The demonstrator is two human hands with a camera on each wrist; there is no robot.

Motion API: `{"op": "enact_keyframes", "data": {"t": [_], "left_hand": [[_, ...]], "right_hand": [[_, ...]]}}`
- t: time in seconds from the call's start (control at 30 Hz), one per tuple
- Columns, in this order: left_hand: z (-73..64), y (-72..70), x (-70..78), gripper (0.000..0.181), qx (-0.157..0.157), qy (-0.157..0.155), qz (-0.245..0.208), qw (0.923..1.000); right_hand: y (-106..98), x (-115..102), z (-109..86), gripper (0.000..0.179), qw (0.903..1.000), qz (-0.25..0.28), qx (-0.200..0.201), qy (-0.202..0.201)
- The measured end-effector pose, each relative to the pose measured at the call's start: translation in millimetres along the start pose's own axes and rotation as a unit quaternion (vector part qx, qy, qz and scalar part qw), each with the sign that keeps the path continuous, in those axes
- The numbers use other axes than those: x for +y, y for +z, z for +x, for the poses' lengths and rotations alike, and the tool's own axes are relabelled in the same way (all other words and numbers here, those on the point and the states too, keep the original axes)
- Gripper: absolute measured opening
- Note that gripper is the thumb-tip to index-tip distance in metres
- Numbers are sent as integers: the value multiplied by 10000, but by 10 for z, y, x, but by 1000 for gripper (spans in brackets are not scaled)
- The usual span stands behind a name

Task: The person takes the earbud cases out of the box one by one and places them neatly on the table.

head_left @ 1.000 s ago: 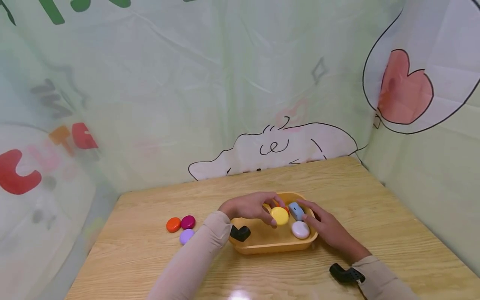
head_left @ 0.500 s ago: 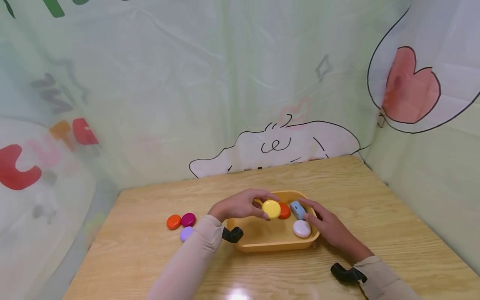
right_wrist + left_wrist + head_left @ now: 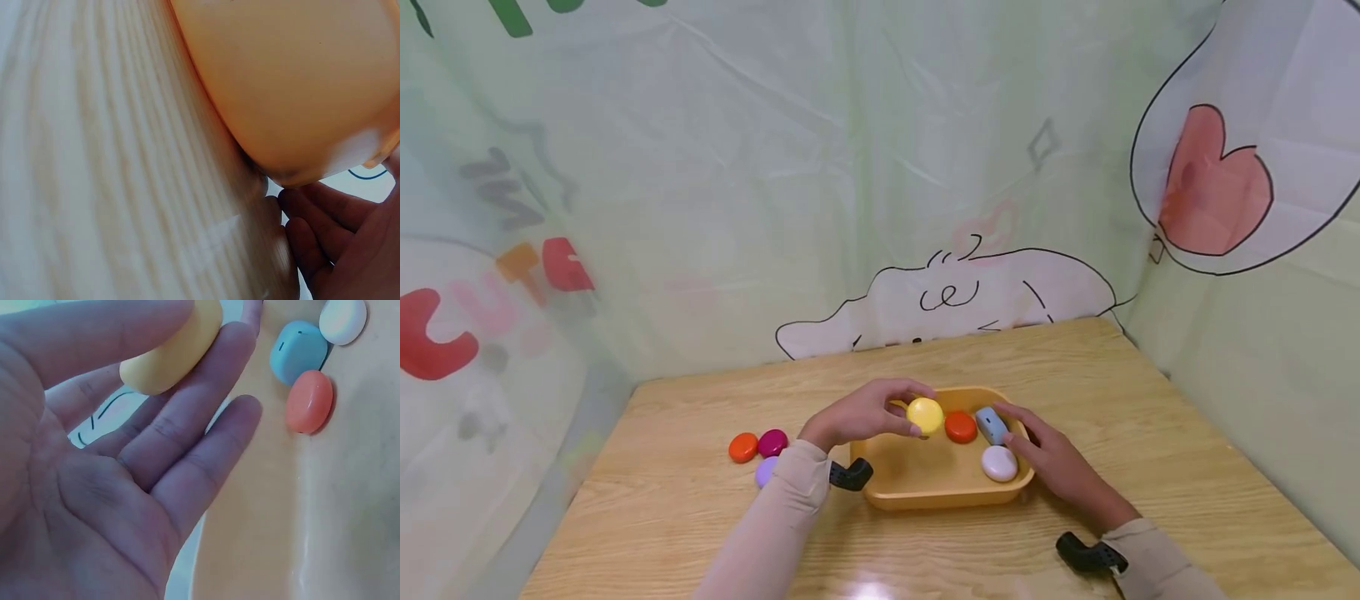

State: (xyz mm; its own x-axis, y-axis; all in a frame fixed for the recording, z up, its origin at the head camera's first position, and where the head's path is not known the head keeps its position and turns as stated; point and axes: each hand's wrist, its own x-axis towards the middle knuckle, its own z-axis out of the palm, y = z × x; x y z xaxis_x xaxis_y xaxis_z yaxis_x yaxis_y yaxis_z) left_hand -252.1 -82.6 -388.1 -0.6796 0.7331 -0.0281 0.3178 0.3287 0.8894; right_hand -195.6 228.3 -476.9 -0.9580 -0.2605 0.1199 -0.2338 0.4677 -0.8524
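My left hand (image 3: 861,414) pinches a smooth yellow disc (image 3: 924,416) between thumb and fingers, above the left part of an orange-yellow tray (image 3: 936,502). In the left wrist view the yellow disc (image 3: 175,356) sits between the thumb and the fingertips. At the tray's right end my right hand (image 3: 1060,462) holds the rim, its thumb over the edge. Its fingers (image 3: 319,222) lie against the outer wall in the right wrist view. Inside the tray are a red-orange disc (image 3: 960,427), a light blue rounded block (image 3: 991,426) and a whitish disc (image 3: 999,463).
Left of the tray on the wooden table (image 3: 647,500) lie an orange disc (image 3: 743,447), a magenta disc (image 3: 772,442) and a lilac disc (image 3: 765,472), which the left sleeve partly covers. A printed curtain (image 3: 737,208) stands behind the table.
My left hand has lifted the yellow disc and carried it leftward over the tray, uncovering the red-orange disc. The right hand stays at the tray's right end.
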Motion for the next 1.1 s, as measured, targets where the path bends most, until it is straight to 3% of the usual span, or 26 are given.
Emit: {"op": "enact_keyframes", "data": {"t": [0.23,0.5,0.83,1.1], "left_hand": [[-122,-48,-7,48,300,28,-815,9962],[-254,-78,-59,50,705,-42,-1013,9923],[-602,0,-176,54,1289,-129,-854,9879],[-775,-15,-249,53,1702,-149,-1237,9775]], "right_hand": [[6,6,-3,51,10000,-36,36,-70],[-1,23,-13,52,10000,27,26,-67],[53,13,-23,53,9999,61,-24,109],[9,18,-8,52,10000,-15,56,34]]}}
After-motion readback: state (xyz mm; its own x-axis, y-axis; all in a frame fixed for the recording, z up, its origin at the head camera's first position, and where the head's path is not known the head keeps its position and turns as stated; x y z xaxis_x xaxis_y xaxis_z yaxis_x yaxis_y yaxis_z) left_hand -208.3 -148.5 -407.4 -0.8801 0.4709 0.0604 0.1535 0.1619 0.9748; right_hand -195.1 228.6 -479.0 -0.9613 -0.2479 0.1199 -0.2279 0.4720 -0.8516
